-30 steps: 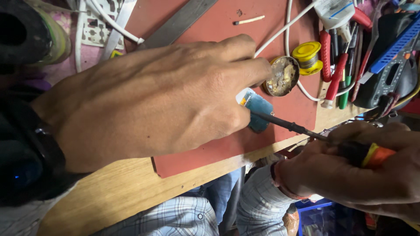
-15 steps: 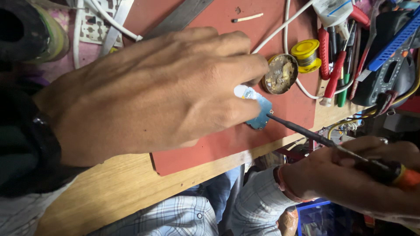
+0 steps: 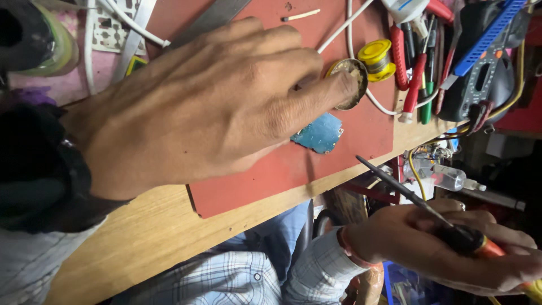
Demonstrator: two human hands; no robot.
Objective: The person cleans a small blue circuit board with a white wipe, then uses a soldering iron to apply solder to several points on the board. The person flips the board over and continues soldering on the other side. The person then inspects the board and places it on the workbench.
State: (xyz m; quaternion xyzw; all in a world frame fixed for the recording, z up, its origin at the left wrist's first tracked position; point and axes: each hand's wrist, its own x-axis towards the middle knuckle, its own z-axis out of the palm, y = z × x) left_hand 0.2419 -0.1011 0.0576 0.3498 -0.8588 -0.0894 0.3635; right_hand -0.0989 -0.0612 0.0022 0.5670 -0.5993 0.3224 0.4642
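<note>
The small blue circuit board (image 3: 319,133) lay flat on the red rubber work mat (image 3: 339,164), close to the mat's front edge, and the left hand (image 3: 203,107) was spread wide over it, fingers splayed, the fingertips pressing down at the board's rear side. That looked like a hold to keep the board from sliding on the mat. The index finger reached further, its tip resting by the round metal tin of flux paste (image 3: 351,82) just behind the board.

The right hand (image 3: 446,248) was down off the wooden bench (image 3: 147,237), in front of its front edge, wrapped tight around the orange-and-black handle of a thin soldering iron (image 3: 420,206). Its dark tip pointed up toward the mat's front edge, clear of the board and well apart from the holding fingers, which read as a safe parking angle.

Behind the tin sat a yellow spool of solder wire (image 3: 376,59), within easy reach. Toward the bench's right end lay red-handled tools (image 3: 415,79) in a heap beside a dark multimeter (image 3: 480,73). A white cable (image 3: 350,28) curled across the mat's rear.
</note>
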